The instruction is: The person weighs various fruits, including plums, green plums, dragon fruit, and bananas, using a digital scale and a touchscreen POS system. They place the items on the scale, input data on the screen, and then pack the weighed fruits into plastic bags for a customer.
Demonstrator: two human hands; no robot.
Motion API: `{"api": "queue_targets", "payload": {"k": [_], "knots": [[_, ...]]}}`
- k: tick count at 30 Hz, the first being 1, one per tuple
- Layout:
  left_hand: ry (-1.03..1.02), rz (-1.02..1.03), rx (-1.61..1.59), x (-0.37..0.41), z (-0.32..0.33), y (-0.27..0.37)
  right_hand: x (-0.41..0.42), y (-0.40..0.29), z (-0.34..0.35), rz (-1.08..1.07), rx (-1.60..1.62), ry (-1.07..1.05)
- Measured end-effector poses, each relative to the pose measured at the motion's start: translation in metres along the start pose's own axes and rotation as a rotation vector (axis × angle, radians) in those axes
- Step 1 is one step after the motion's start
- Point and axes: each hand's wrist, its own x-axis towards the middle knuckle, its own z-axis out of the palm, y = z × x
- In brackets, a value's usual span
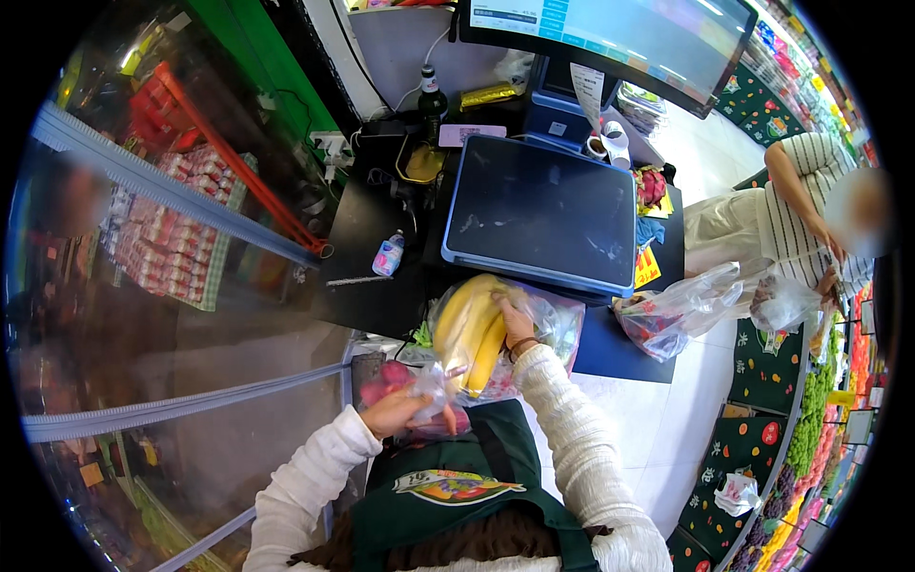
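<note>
A bunch of yellow bananas (pixel 457 322) lies in a clear plastic bag (pixel 541 325) close in front of my body, at the near edge of the scale. My right hand (pixel 516 323) grips the bananas at their upper right end. Lower down, my left hand (pixel 404 413) pinches a gathered piece of thin clear plastic (pixel 431 390). Which bag that piece belongs to is hard to tell. Round reddish fruits (pixel 382 379) sit just beyond my left hand, partly covered by it. Some green leaves (pixel 422 334) show left of the bananas.
A flat black counter scale (pixel 547 214) stands ahead below a monitor (pixel 607 36). On the black counter (pixel 364 300) are a small bottle (pixel 388 254) and a dark glass bottle (pixel 432 100). At right, a person (pixel 800 207) stands behind a filled plastic bag (pixel 668 307). Clear strip curtains (pixel 214 343) hang left.
</note>
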Motion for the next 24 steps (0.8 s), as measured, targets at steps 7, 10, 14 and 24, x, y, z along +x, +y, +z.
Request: {"api": "queue_targets", "payload": {"k": [7, 10, 14, 24], "knots": [[0.024, 0.031, -0.231, -0.019, 0.014, 0.031, 0.036, 0.028, -0.009, 0.099, -0.322, -0.174], [0.091, 0.066, -0.274, -0.025, 0.02, 0.057, 0.042, 0.034, -0.007, 0.234, -0.468, -0.252], [0.165, 0.12, -0.226, -0.018, 0.029, 0.08, 0.038, 0.023, 0.007, 0.252, -0.673, -0.323], [0.242, 0.353, -0.53, 0.002, 0.026, 0.111, -0.156, -0.148, 0.033, -0.532, -0.659, -0.705]]}}
